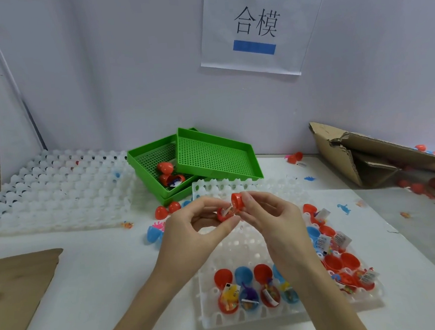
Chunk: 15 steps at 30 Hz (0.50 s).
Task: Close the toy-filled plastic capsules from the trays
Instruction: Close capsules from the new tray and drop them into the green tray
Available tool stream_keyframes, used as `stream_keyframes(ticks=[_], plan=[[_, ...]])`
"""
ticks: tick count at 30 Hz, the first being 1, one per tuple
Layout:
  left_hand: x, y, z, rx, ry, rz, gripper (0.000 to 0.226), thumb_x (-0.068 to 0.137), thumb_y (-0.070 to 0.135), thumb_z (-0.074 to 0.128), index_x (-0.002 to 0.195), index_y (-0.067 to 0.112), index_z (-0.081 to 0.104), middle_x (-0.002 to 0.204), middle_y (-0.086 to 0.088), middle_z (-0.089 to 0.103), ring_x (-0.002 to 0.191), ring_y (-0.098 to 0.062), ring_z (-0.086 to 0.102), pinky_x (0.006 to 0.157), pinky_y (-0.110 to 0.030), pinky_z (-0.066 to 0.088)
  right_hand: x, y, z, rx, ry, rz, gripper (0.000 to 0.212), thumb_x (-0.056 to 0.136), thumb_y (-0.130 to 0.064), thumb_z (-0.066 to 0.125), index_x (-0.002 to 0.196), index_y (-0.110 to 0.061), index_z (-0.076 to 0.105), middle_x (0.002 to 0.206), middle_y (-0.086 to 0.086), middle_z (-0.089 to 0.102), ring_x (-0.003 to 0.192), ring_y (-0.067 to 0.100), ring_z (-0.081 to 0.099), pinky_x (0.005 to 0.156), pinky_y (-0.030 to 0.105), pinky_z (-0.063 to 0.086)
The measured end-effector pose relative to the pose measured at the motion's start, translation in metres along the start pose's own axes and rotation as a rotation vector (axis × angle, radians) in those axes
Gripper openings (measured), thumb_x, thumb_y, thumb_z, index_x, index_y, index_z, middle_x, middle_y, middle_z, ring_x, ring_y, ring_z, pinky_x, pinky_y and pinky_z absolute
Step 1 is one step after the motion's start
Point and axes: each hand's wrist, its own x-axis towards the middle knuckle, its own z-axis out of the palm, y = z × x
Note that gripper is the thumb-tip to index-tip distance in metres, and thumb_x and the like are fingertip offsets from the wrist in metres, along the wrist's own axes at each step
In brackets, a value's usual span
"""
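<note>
Above the white tray (pixel 210 319), the left hand (pixel 190 234) pinches the filled red capsule half (pixel 224 214). The right hand (pixel 269 212) pinches the red cap (pixel 237 200), tilted just above-right, rims nearly meeting. Closure appears to need axial alignment. Green trays (pixel 215 154) lie beyond.

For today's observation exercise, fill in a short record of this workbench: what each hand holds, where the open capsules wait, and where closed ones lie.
left hand: left hand pinches the red lower half, which has a toy and paper slip in it
right hand: right hand pinches the red cap, tilted over the lower half, not yet shut
open capsules: filled halves sit in the white tray, near row and right side
closed capsules: red ones in the green tray
</note>
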Motion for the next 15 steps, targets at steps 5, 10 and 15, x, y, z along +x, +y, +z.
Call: stream_keyframes(ticks=[5, 10, 15], plan=[[0.002, -0.004, 0.0, 0.01, 0.087, 0.029, 0.012, 0.088, 0.014, 0.081, 0.097, 0.021, 0.078, 0.091, 0.007, 0.079, 0.09, -0.011, 0.076, 0.08, -0.02, 0.059, 0.0, 0.002, 0.001, 0.08, -0.077, 0.031, 0.019, 0.09, -0.024, 0.075, 0.104, -0.012, 0.081, 0.107, 0.012, 0.078, 0.106, 0.024, 0.075, 0.09, 0.024, 0.059], [0.004, -0.003, -0.003, -0.126, 0.106, -0.059, 0.01, 0.089, 0.01, 0.08, 0.095, 0.017, 0.08, 0.092, 0.002, 0.08, 0.09, -0.014, 0.076, 0.08, -0.019, 0.057, 0.0, 0.003, 0.005, 0.176, -0.096, 0.088, 0.024, 0.086, -0.023, 0.074, 0.106, -0.01, 0.079, 0.109, 0.013, 0.078, 0.11, 0.023, 0.073, 0.09, 0.024, 0.058], [0.005, -0.002, -0.007, -0.176, 0.121, -0.091, 0.013, 0.085, 0.012, 0.083, 0.098, 0.016, 0.083, 0.092, 0.001, 0.081, 0.09, -0.016, 0.078, 0.083, -0.023, 0.061, -0.004, 0.007, 0.011, -0.093, -0.066, -0.073, 0.013, 0.094, -0.016, 0.075, 0.107, -0.016, 0.077, 0.101, 0.005, 0.079, 0.098, 0.019, 0.075, 0.084, 0.024, 0.059]])
